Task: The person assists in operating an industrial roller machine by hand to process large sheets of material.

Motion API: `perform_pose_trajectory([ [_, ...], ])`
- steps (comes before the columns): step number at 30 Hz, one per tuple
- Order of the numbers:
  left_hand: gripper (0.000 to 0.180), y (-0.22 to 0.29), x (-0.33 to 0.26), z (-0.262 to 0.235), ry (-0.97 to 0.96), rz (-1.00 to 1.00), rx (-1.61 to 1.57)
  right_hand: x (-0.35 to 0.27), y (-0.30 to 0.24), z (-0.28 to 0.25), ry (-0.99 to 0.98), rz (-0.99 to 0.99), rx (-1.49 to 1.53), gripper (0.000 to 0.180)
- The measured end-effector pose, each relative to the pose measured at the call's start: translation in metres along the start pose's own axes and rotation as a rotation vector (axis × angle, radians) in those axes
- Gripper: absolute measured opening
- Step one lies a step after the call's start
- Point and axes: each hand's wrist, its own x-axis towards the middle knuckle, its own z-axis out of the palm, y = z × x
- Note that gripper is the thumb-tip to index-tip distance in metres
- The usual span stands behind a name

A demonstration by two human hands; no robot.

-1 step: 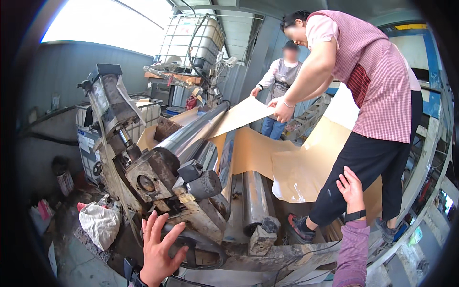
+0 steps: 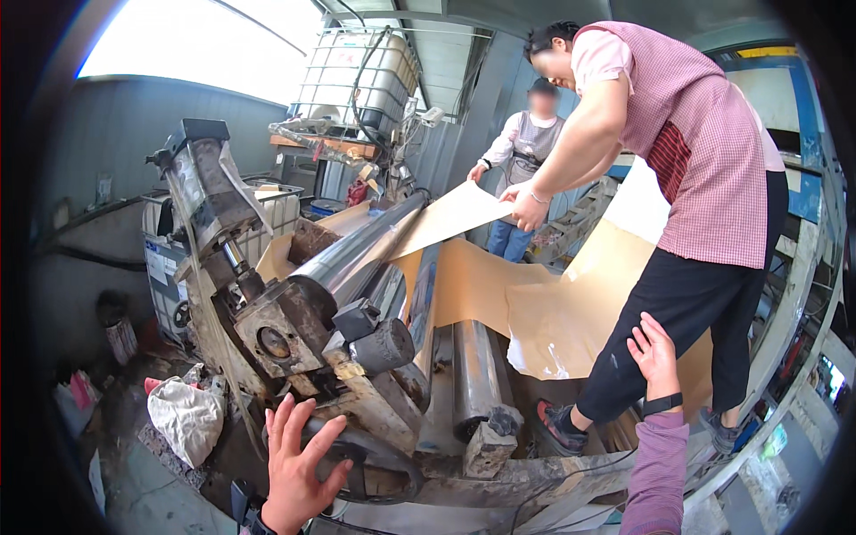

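My left hand point(image 2: 299, 468) is raised with its fingers spread, holding nothing, in front of a dark handwheel point(image 2: 406, 486) on the roller machine. It overlaps the wheel's rim in view; contact cannot be made out. At the lower right, my right hand point(image 2: 656, 357) is held up with its fingers stretched out and nothing in them. Behind it is the trouser leg of a nearby person point(image 2: 704, 160). That person's hands grip a brown sheet point(image 2: 455, 214), which runs over the shiny upper roller point(image 2: 357, 241). A second person point(image 2: 530, 134) holds the sheet's far edge.
A lower roller point(image 2: 473, 374) and a motor point(image 2: 382, 346) lie ahead. More brown sheet point(image 2: 553, 330) drapes over the machine. A white cloth bundle point(image 2: 185, 419) rests at left. A caged white tank point(image 2: 357, 76) stands behind. Cables cross the frame beam point(image 2: 553, 477).
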Motion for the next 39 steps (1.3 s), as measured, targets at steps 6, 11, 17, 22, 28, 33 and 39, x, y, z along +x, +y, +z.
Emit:
perform_pose_trajectory([
  [6, 0.062, -0.002, -0.001, 0.001, -0.003, 0.015, 0.003, -0.005, 0.005, -0.001, 0.019, 0.027, 0.007, 0.034],
  [11, 0.063, 0.000, 0.001, -0.001, 0.002, 0.023, 0.018, -0.008, 0.011, -0.007, 0.023, 0.033, 0.011, 0.034],
  [17, 0.063, -0.001, 0.002, 0.000, 0.001, 0.029, 0.018, -0.015, 0.017, -0.011, 0.027, 0.032, 0.028, 0.034],
  [22, 0.064, -0.002, 0.001, 0.000, -0.015, 0.029, 0.010, -0.018, 0.018, -0.017, 0.019, 0.042, 0.047, 0.039],
  [28, 0.064, -0.003, 0.000, 0.000, -0.020, 0.029, 0.004, -0.022, 0.024, -0.028, 0.031, 0.060, 0.050, 0.039],
  [33, 0.063, -0.001, 0.000, -0.004, -0.018, 0.030, 0.017, -0.028, 0.029, -0.028, 0.036, 0.057, 0.068, 0.038],
  [39, 0.062, -0.005, 0.004, -0.002, -0.034, 0.021, 0.024, -0.033, 0.032, -0.025, 0.044, 0.046, 0.064, 0.037],
])
